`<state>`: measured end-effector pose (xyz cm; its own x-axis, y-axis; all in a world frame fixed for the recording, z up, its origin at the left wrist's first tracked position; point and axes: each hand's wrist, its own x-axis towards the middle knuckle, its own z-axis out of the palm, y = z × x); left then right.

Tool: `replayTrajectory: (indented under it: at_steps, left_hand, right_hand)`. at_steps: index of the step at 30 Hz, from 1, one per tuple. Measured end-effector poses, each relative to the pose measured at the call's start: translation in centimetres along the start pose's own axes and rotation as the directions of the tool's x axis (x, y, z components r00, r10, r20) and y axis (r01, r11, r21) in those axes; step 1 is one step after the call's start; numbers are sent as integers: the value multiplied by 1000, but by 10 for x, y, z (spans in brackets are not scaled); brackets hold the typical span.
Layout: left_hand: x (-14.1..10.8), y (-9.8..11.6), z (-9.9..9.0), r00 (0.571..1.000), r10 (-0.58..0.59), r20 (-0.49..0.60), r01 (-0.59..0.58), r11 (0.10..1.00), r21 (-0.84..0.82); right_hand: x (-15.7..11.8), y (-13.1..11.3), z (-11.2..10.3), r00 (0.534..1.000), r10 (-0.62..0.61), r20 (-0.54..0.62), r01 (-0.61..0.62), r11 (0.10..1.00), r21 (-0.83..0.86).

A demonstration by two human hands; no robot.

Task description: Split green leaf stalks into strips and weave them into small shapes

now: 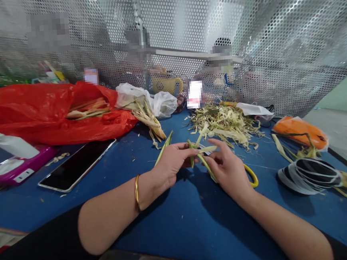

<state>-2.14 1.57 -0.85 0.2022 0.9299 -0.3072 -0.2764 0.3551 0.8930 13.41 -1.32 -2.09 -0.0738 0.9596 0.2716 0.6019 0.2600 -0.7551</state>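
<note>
My left hand (174, 162), with a gold bangle at the wrist, pinches a small bundle of green husk strips (207, 167) over the blue table (169, 234). The strips cross each other near my left fingertips. Close on the right, my right hand (229, 169) has its thumb and fingers curled round the strips, with the index finger raised. A yellow scissor handle (251, 176) shows beside my right hand; part of the blades is visible between the hands. Another green leaf (163, 147) lies behind my left hand.
A red plastic bag (34, 113) with husks, a phone (78, 165) and a purple box (20, 166) are at the left. Husk scraps (225, 122) lie ahead. An orange packet (300, 132) and a thread-wound spool (309, 175) sit right. A perforated metal screen (177, 29) stands behind.
</note>
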Motion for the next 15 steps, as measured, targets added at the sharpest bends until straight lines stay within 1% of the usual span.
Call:
replayTrajectory:
  at_steps: [1, 2, 3, 4, 6, 8, 9, 10, 11, 13, 15]
  left_hand:
    - [0, 1, 0, 1000, 12, -20, -13, 1000, -15]
    - [1, 2, -1, 999, 23, -34, -24, 999, -29]
    - [1, 2, -1, 999, 32, -42, -34, 999, -42]
    - [2, 3, -1, 998, 40, -45, -43, 998, -53]
    - [2, 2, -1, 998, 51, -49, -54, 997, -63]
    - [2, 0, -1, 997, 57, -55, -59, 997, -52]
    - [2, -1, 0, 997, 57, -56, -59, 997, -39]
    - [1, -2, 0, 997, 54, -54, -55, 998, -25]
    - [0, -2, 1, 997, 52, -48, -52, 999, -11]
    - [-3, -2, 2, 998, 54, -13, -53, 998, 31]
    - [-5, -1, 3, 997, 61, 53, -66, 993, 96]
  right_hand:
    - [0, 0, -1, 996, -90, 10, 91, 991, -101]
    - [0, 0, -3, 982, -185, 32, 188, 965, -184]
    - [0, 0, -4, 957, -285, 59, 290, 924, -248]
    - [1, -1, -5, 919, -383, 94, 393, 867, -306]
    - [1, -2, -7, 815, -552, 177, 570, 707, -419]
    - [1, -4, -9, 718, -652, 246, 672, 555, -490]
    - [1, -6, -10, 686, -680, 259, 697, 511, -503]
    - [1, -8, -11, 668, -700, 252, 708, 494, -506]
    - [0, -9, -12, 667, -710, 226, 703, 499, -506]
    - [-1, -12, -14, 695, -704, 142, 666, 557, -496]
    - [-1, -13, -15, 733, -676, 74, 625, 628, -464]
